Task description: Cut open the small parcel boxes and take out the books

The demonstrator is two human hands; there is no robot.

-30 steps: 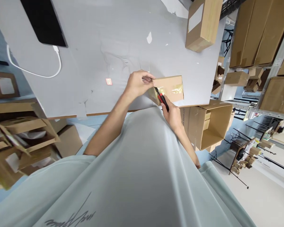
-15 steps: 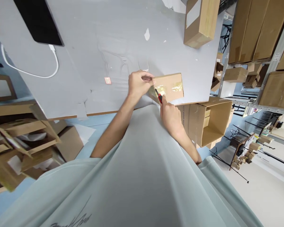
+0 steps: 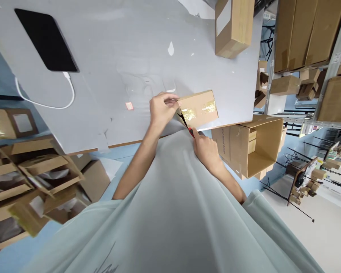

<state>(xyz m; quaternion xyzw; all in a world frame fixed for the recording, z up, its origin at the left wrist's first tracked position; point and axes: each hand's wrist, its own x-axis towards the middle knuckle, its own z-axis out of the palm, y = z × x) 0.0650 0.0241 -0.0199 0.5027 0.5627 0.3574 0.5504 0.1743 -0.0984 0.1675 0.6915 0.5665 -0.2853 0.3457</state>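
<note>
A small cardboard box (image 3: 197, 104) with shiny clear tape patches lies near the front edge of the table. At its upper left corner, my left hand (image 3: 162, 109) has thumb and fingers pinched on the cardboard edge. My right hand (image 3: 206, 148) is closed round the red handle of black-bladed scissors (image 3: 183, 119), below the box. The blades look spread apart and point up and left toward the box's left end, close to my left fingertips. Most of the handle is hidden in my right hand.
On the grey table (image 3: 102, 72) lie a black tablet (image 3: 47, 40) with a white cable (image 3: 45, 107) and a small red-and-white sticker (image 3: 129, 105). A taller carton (image 3: 234, 30) stands at the back right. An open carton (image 3: 234, 149) sits beside the front edge; opened boxes (image 3: 45, 170) are at left.
The scissors have drawn back down and left from the box's taped face, and their blades now show spread. The box and my left hand sit slightly further left and tilted. The camera view has shifted.
</note>
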